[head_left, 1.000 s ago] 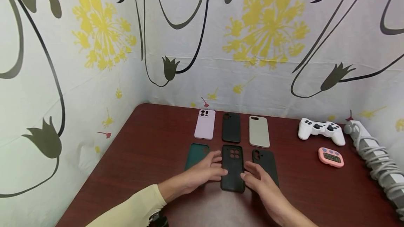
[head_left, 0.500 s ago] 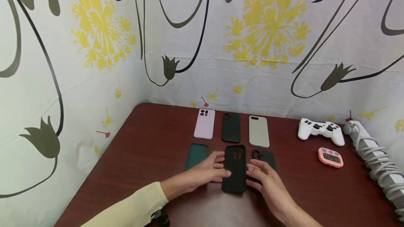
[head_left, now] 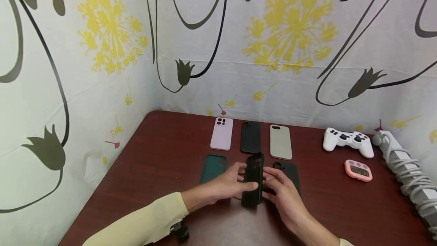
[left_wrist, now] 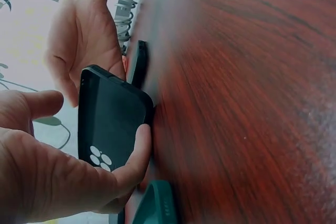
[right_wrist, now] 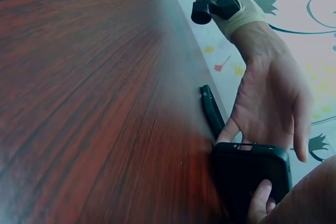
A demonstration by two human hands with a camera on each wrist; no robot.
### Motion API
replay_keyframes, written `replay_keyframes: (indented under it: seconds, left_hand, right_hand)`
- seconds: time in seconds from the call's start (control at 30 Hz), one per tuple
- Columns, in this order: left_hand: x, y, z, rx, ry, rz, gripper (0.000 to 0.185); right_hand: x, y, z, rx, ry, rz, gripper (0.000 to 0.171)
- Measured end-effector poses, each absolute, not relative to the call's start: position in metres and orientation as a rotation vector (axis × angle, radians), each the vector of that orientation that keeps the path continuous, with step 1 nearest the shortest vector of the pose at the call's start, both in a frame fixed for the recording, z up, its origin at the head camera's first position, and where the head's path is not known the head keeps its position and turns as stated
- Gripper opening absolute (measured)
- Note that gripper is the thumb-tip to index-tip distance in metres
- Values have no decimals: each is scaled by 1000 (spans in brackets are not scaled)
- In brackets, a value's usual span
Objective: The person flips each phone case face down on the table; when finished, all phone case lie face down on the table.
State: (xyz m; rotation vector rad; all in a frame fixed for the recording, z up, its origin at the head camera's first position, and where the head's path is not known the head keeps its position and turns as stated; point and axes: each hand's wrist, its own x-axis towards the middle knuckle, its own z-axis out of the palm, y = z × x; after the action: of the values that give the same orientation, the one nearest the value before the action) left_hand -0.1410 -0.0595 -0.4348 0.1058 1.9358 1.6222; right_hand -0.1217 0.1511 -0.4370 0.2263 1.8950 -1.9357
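A black phone case [head_left: 252, 196] with camera cutouts stands tipped up on its side between both hands, its hollow inside turned to the left. My left hand [head_left: 230, 183] holds its left side, the thumb in front of the hollow; in the left wrist view a left fingertip [left_wrist: 140, 140] touches its lower edge. At the raised right edge, my right hand [head_left: 285, 194] grips with its fingers, partly hidden behind the case. The right wrist view shows a right finger [right_wrist: 261, 195] against the dark back of the case [right_wrist: 247, 169].
A teal phone case [head_left: 211, 168] lies left, a dark one [head_left: 290, 172] right. Behind are a lilac case [head_left: 222, 136], a black case [head_left: 250, 137] and a light grey case [head_left: 280, 143]. A white game controller [head_left: 346, 139], pink timer [head_left: 357, 170] and cable-wrapped power strip [head_left: 406, 170] sit right.
The black phone case lay nearly flat between the hands; its right edge has risen and it now stands tilted toward the left. Both hands have closed in on it.
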Motion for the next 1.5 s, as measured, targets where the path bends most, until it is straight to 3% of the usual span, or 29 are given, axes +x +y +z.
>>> replay_keyframes:
  seconds: [0.67,0.93,1.2,1.5]
  left_hand:
    - [-142,-67,-433,216,1946,1636,68]
    - [-143,-76,-431,194,1750,1792,65]
    - [-143,-89,-429,150,1683,1870,66]
    - [-139,-102,-433,166,1658,1907,71]
  right_hand:
    - [-118,130,-450,256,1876,-1946,41]
    - [-116,127,-454,200,1886,-1935,44]
    - [-115,125,-454,139,1977,-1854,58]
    - [-115,118,-456,147,2119,-1757,57]
